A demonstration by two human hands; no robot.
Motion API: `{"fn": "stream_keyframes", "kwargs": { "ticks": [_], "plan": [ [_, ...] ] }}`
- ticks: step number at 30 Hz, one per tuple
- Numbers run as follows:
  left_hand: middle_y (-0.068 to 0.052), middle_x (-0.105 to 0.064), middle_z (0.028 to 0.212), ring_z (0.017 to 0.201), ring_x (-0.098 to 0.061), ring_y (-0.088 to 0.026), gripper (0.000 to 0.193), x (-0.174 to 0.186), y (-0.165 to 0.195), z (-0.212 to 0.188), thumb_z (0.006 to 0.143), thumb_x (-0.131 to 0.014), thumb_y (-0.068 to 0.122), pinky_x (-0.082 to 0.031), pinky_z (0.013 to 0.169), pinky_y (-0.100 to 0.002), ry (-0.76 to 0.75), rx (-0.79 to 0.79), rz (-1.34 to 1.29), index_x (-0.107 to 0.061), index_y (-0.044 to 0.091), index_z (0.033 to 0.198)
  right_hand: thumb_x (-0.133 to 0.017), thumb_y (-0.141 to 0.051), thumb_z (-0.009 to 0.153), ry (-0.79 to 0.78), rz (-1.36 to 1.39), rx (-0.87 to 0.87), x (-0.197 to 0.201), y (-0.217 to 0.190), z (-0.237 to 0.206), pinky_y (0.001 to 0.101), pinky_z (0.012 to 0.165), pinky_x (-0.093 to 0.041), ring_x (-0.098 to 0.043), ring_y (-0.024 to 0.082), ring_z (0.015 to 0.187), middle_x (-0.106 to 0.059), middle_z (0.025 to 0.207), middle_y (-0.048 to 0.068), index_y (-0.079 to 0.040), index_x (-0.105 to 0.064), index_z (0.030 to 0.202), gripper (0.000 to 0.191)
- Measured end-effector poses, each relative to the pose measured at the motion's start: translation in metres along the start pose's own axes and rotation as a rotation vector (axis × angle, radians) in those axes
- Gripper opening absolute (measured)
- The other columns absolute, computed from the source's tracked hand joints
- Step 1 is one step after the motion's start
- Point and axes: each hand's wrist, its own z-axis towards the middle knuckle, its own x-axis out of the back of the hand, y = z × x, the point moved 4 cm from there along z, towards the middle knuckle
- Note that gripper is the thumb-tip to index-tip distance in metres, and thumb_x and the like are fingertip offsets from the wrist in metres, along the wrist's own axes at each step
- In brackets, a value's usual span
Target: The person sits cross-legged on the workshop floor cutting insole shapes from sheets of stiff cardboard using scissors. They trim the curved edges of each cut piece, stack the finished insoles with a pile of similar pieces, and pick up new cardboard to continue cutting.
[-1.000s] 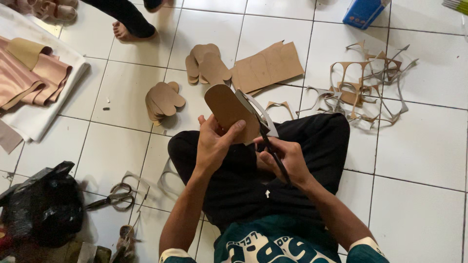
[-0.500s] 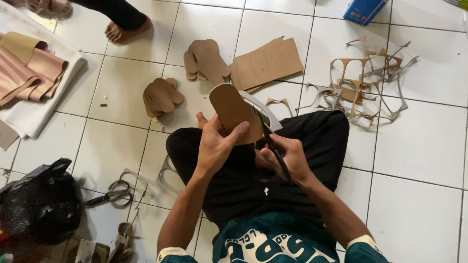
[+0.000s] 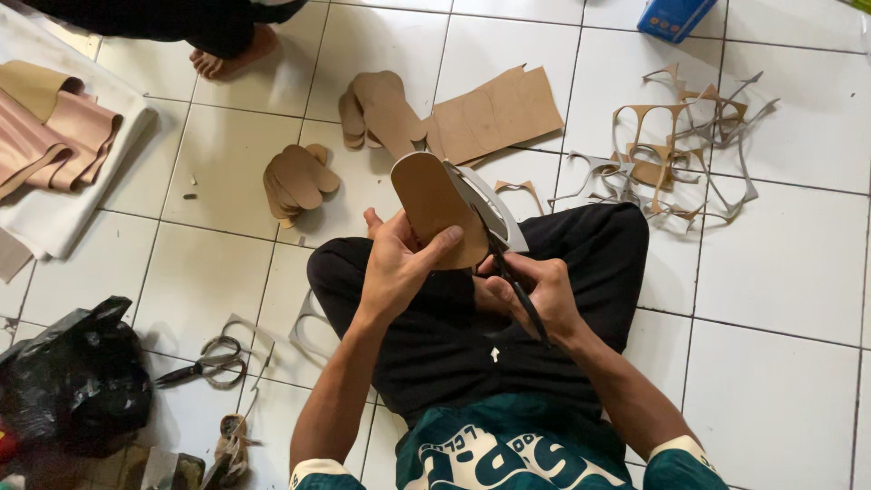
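I sit cross-legged on a white tiled floor. My left hand (image 3: 399, 268) grips a tan sole-shaped cardboard piece (image 3: 434, 204), held upright over my lap. My right hand (image 3: 535, 290) is closed around a pair of dark scissors (image 3: 504, 263), whose blades meet the right edge of the piece. A grey offcut strip (image 3: 497, 213) curls away beside the cut.
Two stacks of cut soles (image 3: 298, 180) (image 3: 379, 111) and a cardboard sheet (image 3: 497, 113) lie ahead. Tangled offcuts (image 3: 676, 150) lie at right. Spare scissors (image 3: 204, 363) and a black bag (image 3: 73, 381) are at left. Another person's foot (image 3: 231, 50) is at top left, beside folded material (image 3: 54, 136).
The view has shifted slightly. My hands keep the same grip, with the sole piece turned a little and the scissors working along its edge. The other person's foot has shifted.
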Motion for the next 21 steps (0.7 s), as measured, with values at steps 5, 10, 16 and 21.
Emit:
{"fn": "stream_keyframes", "kwargs": {
  "ticks": [5,10,16,21],
  "plan": [
    [-0.009,-0.077,0.098,0.089,-0.073,-0.013,0.037,0.0008,-0.0008,-0.002,0.095,-0.075,0.023,-0.056,0.085,-0.026,-0.012,-0.021,0.014,-0.067,-0.004,0.117,-0.067,-0.055,0.094,0.008,-0.034,0.03,0.0008,-0.002,-0.003,0.023,0.049,-0.038,-0.051,0.003,0.053,-0.056,0.056,-0.003,-0.003,-0.075,0.098,0.052],
    [-0.008,-0.076,0.102,0.093,-0.073,-0.013,0.037,0.0005,-0.0013,-0.0006,0.095,-0.075,0.023,-0.055,0.09,-0.024,-0.028,-0.036,0.003,-0.066,-0.004,0.119,-0.07,-0.049,0.095,0.016,-0.051,0.032,0.0018,-0.002,-0.0034,0.0234,0.05,-0.041,-0.051,0.004,0.054,-0.058,0.058,-0.001,-0.003,-0.074,0.097,0.046],
    [-0.008,-0.075,0.108,0.099,-0.072,-0.013,0.039,0.0002,-0.001,0.0033,0.096,-0.074,0.022,-0.057,0.092,-0.026,-0.067,-0.031,-0.069,-0.064,-0.005,0.122,-0.071,-0.045,0.093,0.006,-0.035,0.016,0.0045,-0.0034,-0.0017,0.0242,0.049,-0.04,-0.051,0.004,0.053,-0.061,0.059,-0.001,-0.003,-0.074,0.093,0.042],
    [-0.008,-0.075,0.105,0.096,-0.072,-0.014,0.04,0.0017,-0.0047,0.0032,0.094,-0.074,0.021,-0.059,0.088,-0.027,-0.071,0.016,-0.082,-0.063,-0.005,0.122,-0.071,-0.043,0.094,-0.017,-0.047,0.021,0.0046,-0.0057,-0.002,0.0245,0.048,-0.041,-0.052,0.005,0.052,-0.061,0.059,0.0,-0.003,-0.074,0.092,0.04]
  ]
}}
